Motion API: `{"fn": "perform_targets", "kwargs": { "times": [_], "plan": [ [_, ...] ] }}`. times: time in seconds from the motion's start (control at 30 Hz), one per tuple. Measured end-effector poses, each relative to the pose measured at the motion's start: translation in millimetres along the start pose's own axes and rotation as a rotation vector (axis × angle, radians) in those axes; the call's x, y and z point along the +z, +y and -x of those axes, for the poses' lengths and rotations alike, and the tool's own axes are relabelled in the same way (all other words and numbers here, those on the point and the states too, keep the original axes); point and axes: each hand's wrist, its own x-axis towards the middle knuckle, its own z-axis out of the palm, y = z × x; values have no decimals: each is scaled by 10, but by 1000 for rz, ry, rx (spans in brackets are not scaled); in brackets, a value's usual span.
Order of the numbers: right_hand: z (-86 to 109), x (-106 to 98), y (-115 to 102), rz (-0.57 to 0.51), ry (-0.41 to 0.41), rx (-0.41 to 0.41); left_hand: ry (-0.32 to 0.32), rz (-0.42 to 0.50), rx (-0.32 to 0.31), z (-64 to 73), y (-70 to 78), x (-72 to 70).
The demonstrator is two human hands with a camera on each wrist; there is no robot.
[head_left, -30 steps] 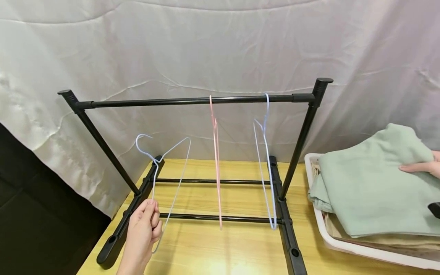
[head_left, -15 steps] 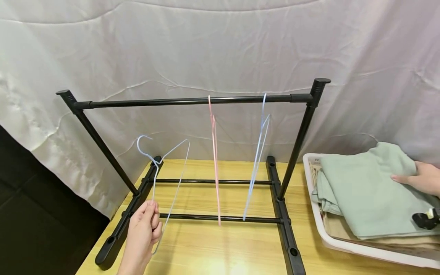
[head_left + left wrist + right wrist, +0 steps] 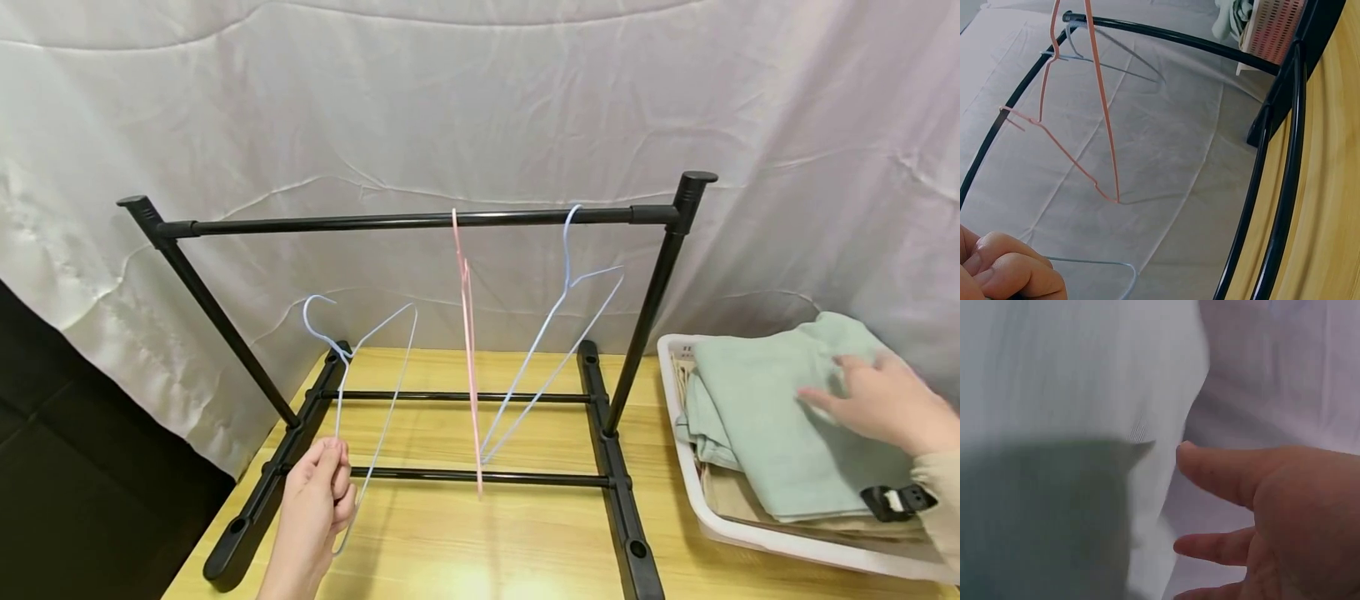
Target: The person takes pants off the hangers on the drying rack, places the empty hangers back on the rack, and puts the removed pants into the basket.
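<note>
My left hand [image 3: 318, 500] pinches one side of a light-blue wire clothes hanger [image 3: 347, 358], holding it off the rack at the left with its hook upward. In the left wrist view, the curled fingers [image 3: 1016, 269] show in the bottom corner, with part of that hanger [image 3: 1094, 260] beyond. Over at the right, my right hand [image 3: 877, 404] is above a folded pale-green cloth [image 3: 772, 433] that lies on top of a basket. The right wrist view shows this hand [image 3: 1297, 519] with thumb and fingers spread apart, beside the cloth [image 3: 1041, 512].
A black clothes rack [image 3: 337, 223] stands on the wooden table [image 3: 465, 550]. From its rail hang a pink hanger [image 3: 469, 333] and another light-blue hanger [image 3: 567, 286]. The white basket [image 3: 693, 492] holds several folded cloths. A pale curtain [image 3: 420, 100] hangs behind.
My right hand has moved left over the cloth and off its edge; the cloth has settled lower in the basket. The hanging blue hanger has swivelled. My left hand stays put.
</note>
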Motion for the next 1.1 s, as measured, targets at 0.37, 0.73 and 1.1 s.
{"fn": "perform_targets", "kwargs": {
  "times": [0.37, 0.73, 1.1],
  "plan": [
    [72, 251, -959, -83, -215, -40, -16, 0, 5, -6, -21, -2],
    [137, 463, -906, -65, -246, -40, -15, -10, 2, 7, -15, -3],
    [111, 571, -776, -108, -262, -109, -3, -68, 33, 18, 16, 12]
  ]
}}
